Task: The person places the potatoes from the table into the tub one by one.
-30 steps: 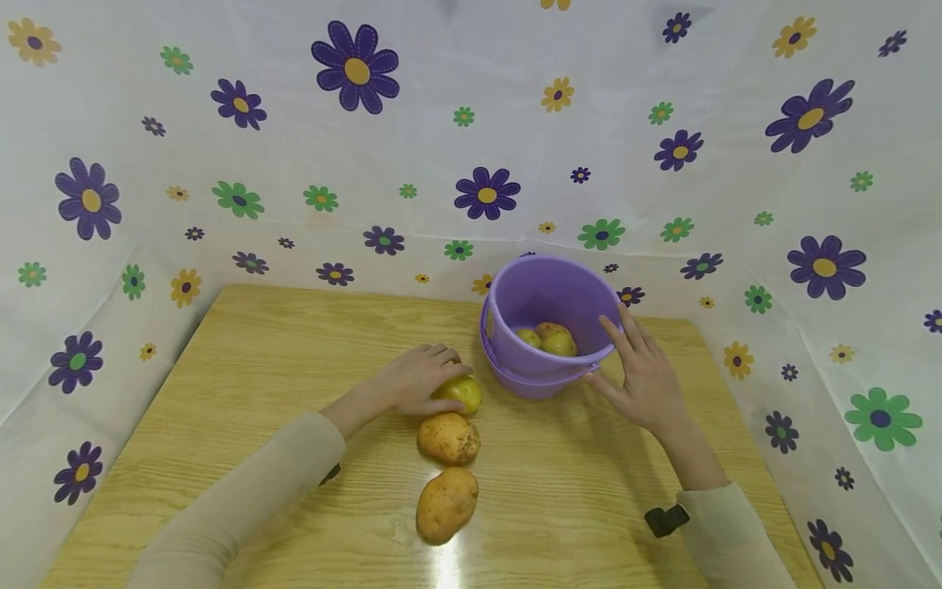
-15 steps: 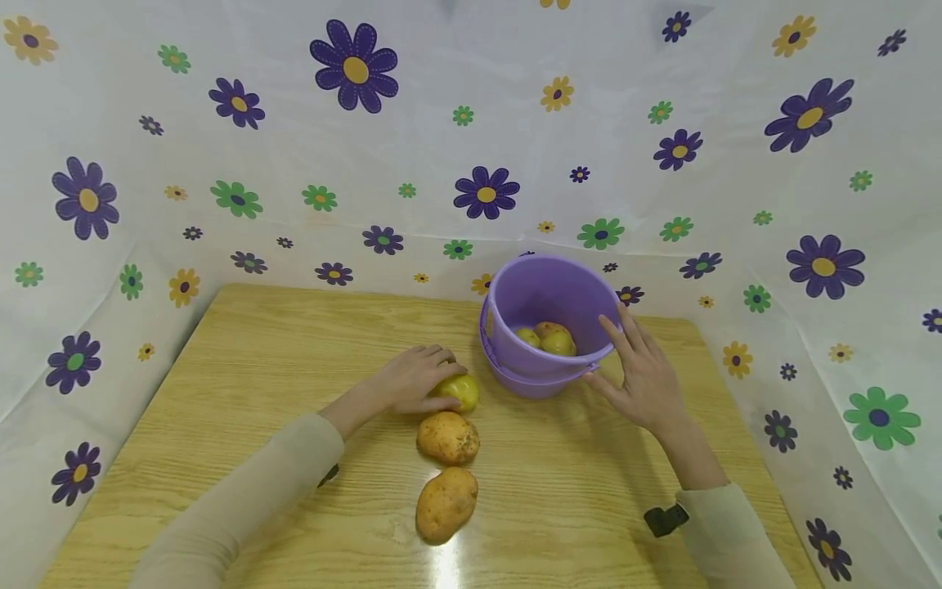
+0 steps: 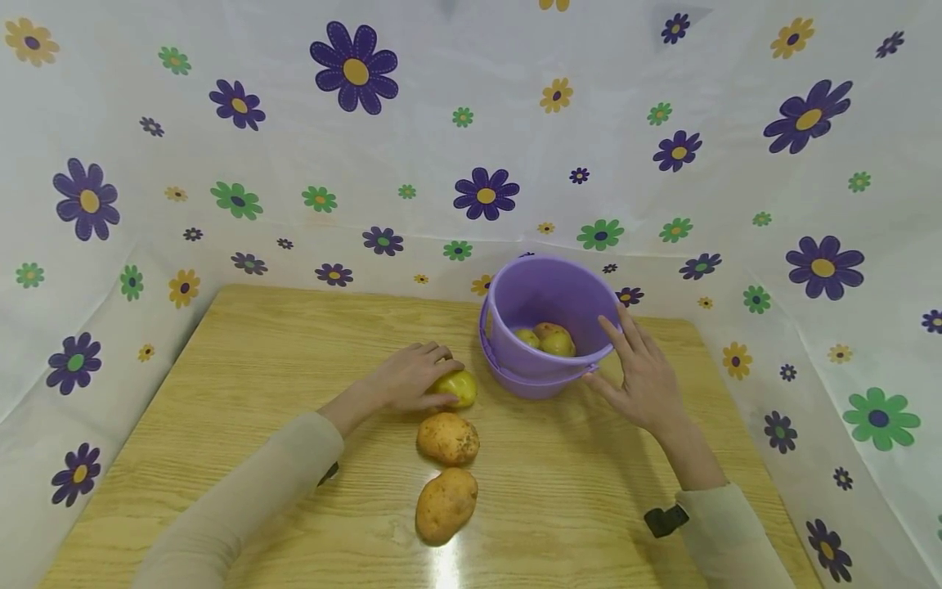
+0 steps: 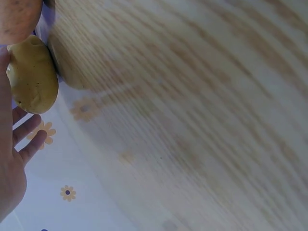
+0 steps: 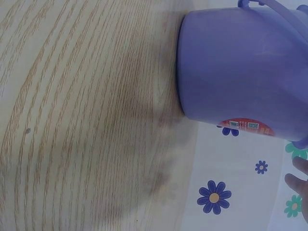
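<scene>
My left hand [image 3: 408, 378] holds a smooth, shiny yellow apple [image 3: 461, 388], thumb on its near side and fingers over its far side. In the left wrist view the apple [image 4: 33, 77] shows a dented end and small dark specks, with part of the left hand [image 4: 12, 163] beside it. Just below it, two brown potatoes, one upper [image 3: 447, 439] and one lower [image 3: 446, 505], lie in a column. My right hand [image 3: 648, 376] is at the right side of a purple bucket [image 3: 530, 368], fingers spread and fairly straight along its rim. Inside the bucket lie several yellowish round pieces [image 3: 557, 343].
The wooden table [image 3: 294, 352] carries everything. A white flowered cloth [image 3: 441, 147] rises behind and on both sides, with the bucket close to its back part. The bucket's handle [image 3: 486, 339] hangs down on its left side.
My left hand and the yellow apple have shifted slightly left, a little away from the bucket. The right hand, bucket and two potatoes have stayed in place.
</scene>
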`<state>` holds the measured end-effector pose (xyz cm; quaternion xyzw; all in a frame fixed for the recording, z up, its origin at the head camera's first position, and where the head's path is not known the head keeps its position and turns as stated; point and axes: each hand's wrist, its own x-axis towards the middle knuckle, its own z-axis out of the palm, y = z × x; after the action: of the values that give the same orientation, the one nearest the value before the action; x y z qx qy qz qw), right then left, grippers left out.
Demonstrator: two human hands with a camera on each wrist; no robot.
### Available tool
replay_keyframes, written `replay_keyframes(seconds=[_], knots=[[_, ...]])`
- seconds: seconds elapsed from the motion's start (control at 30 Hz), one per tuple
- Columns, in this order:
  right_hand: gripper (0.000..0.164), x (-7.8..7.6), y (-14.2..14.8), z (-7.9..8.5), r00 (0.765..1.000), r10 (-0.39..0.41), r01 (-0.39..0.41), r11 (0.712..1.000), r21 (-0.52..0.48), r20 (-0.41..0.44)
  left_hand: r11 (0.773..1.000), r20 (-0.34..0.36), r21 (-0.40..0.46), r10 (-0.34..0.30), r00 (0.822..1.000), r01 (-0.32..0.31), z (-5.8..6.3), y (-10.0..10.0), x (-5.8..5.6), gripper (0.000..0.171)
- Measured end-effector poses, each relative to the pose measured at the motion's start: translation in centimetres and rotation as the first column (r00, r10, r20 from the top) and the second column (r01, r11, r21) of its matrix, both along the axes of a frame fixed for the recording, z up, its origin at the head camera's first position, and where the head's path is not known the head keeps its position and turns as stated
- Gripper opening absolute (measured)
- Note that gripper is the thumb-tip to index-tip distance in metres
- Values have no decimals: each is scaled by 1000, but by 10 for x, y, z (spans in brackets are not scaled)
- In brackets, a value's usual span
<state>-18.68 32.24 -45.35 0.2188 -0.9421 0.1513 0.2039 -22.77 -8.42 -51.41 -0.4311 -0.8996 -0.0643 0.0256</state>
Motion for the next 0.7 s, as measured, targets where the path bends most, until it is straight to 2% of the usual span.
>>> replay_keyframes(seconds=[0.13,0.3,0.7], knots=[[90,0,1,-2,1000,-5,5,1000,0,4,1000,19,5,4,1000,-4,1,1,2,69],[94,-1,1,-2,1000,-13,13,1000,4,16,1000,23,-1,9,1000,-9,-2,2,2,74],[92,-1,2,-2,1000,-5,5,1000,5,1,1000,32,-12,10,999,-10,-10,4,-1,76]])
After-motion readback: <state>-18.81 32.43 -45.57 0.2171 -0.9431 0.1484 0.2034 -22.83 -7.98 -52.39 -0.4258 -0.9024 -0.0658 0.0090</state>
